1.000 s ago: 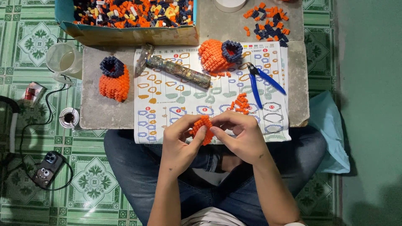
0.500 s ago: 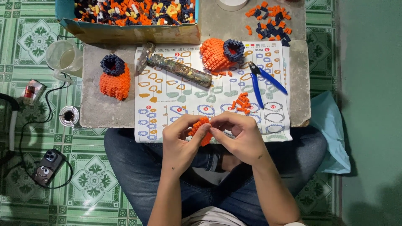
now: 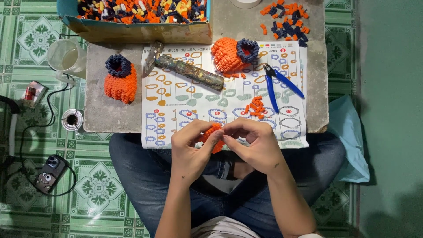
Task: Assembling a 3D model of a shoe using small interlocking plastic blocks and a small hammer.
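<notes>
- The floor (image 3: 26, 26) is green patterned tile; the person sits on it cross-legged in jeans (image 3: 145, 172), seen from above.
- A grey slab (image 3: 315, 79) lies just ahead of the knees and serves as a low table.
- A cardboard box (image 3: 136, 31) with blue inner walls sits at the slab's far edge, full of small orange, navy, yellow and white bricks.
- An instruction sheet (image 3: 198, 103) printed with brick outlines covers the middle of the slab, its near edge hanging over the lap.
- A light blue cloth (image 3: 352, 141) lies on the floor to the right of the slab.
- The left hand (image 3: 191, 152) and right hand (image 3: 253, 145) meet over the sheet's near edge, fingertips pinched together on a small orange piece (image 3: 212, 134) held between them, mostly hidden by the fingers.
- A paint-stained hammer (image 3: 187, 70) lies slantwise on the sheet.
- An orange model with a navy collar (image 3: 119, 81) stands on the bare slab left of the sheet; a second model (image 3: 231, 55) lies tilted on the sheet's top.
- Blue-handled pliers (image 3: 280, 83) rest on the sheet's right part.
- A clear cup (image 3: 66, 56) stands at the slab's left corner.
- Loose orange and navy bricks (image 3: 286, 22) are scattered at the far right; a small orange pile (image 3: 255, 107) sits just beyond the hands.
- A phone (image 3: 50, 172) on a cable lies on the floor at left.
</notes>
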